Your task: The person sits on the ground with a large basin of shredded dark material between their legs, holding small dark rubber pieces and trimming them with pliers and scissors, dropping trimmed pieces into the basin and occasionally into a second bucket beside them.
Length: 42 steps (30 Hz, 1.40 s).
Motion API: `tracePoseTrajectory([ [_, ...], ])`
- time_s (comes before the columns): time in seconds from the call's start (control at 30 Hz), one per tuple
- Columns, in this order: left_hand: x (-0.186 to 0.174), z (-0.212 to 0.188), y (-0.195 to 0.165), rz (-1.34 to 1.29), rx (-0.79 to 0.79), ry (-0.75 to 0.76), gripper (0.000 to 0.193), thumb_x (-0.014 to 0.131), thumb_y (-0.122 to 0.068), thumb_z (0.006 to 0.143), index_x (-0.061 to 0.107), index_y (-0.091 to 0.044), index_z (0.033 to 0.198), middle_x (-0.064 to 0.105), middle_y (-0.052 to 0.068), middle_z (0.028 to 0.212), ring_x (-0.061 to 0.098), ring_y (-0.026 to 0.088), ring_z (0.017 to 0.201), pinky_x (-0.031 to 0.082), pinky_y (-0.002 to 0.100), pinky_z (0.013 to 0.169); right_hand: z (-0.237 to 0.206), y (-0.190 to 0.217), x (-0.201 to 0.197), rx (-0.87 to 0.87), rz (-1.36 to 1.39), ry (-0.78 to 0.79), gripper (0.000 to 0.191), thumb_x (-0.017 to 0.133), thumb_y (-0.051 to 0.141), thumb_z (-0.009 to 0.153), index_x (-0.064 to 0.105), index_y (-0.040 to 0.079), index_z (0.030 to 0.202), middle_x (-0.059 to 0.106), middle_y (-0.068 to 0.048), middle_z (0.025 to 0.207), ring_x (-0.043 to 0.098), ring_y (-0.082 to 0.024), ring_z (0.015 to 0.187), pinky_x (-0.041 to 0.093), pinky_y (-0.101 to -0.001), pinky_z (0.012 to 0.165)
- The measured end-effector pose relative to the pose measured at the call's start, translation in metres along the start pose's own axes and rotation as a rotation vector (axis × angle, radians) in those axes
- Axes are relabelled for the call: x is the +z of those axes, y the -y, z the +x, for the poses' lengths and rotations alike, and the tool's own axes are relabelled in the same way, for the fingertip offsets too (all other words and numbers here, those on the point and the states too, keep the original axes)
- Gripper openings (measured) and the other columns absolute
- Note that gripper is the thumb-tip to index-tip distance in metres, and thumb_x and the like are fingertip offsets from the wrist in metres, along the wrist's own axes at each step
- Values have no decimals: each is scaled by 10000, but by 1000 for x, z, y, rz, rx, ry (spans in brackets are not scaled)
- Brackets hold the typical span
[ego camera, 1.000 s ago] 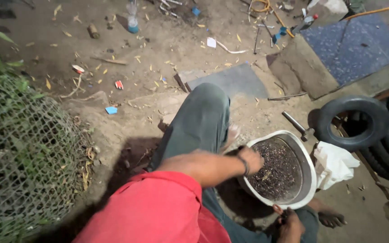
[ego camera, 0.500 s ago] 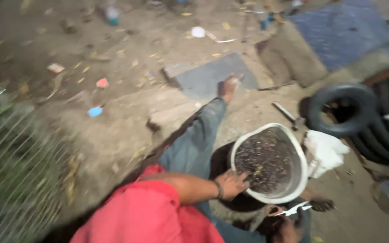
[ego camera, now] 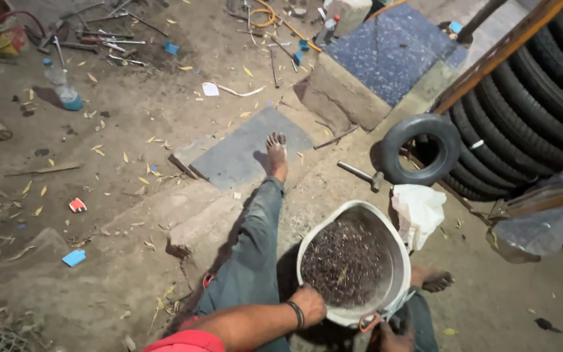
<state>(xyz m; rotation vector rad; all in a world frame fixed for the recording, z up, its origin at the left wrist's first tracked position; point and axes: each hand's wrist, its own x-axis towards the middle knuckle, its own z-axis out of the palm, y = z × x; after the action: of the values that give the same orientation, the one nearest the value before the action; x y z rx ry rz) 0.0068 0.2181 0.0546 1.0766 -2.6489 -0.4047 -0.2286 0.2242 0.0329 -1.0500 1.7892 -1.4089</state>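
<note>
Left hand [ego camera: 309, 305] clamped on near rim of white basin [ego camera: 395, 261], fingers curled over the edge; right hand [ego camera: 389, 336] mostly cut off at frame bottom by a small metal tool [ego camera: 366, 321], can't tell its grip. Basin sits just ahead of left hand, between my legs, tilted, full of dark gritty bits w/ pale flecks. Risk as I read it: one-sided hold + tilt, load could spill onto ground.

Left hand [ego camera: 311, 304] curled low; right hand [ego camera: 389, 336] partly hidden.
</note>
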Motion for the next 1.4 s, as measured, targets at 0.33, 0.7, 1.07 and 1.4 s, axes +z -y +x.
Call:
tracePoseTrajectory([
  [0.33,-9,-18,7,-80,67,-157,263,553,-294,930,703,-80,965,673,239,1126,670,373,861,478,541,773,-35,17,2,37,138,-7,820,664,-99,785,452,101,1552,671,-237,980,616,-225,603,492,-365,483],
  [0.7,2,22,15,-3,-15,26,223,519,-213,956,717,-115,988,729,157,923,690,359,898,498,523,819,-14,9,-9,227,356,134,811,573,-95,829,360,138,1575,707,-212,927,593,-233,487,423,-357,360],
  [1.07,84,57,-3,-443,-191,193,402,800,-199,680,711,-48,1042,714,203,895,687,397,868,547,499,735,12,-39,-51,239,560,82,779,648,-106,858,363,37,1569,679,-135,1118,699,-178,912,572,-275,702],
  [1.4,90,72,18,-1877,-787,174,418,617,-46,892,535,-5,1300,665,105,910,648,191,730,568,332,595,25,-41,-50,411,187,57,503,665,184,970,580,-7,1427,671,-94,843,544,-127,576,442,-281,490],
])
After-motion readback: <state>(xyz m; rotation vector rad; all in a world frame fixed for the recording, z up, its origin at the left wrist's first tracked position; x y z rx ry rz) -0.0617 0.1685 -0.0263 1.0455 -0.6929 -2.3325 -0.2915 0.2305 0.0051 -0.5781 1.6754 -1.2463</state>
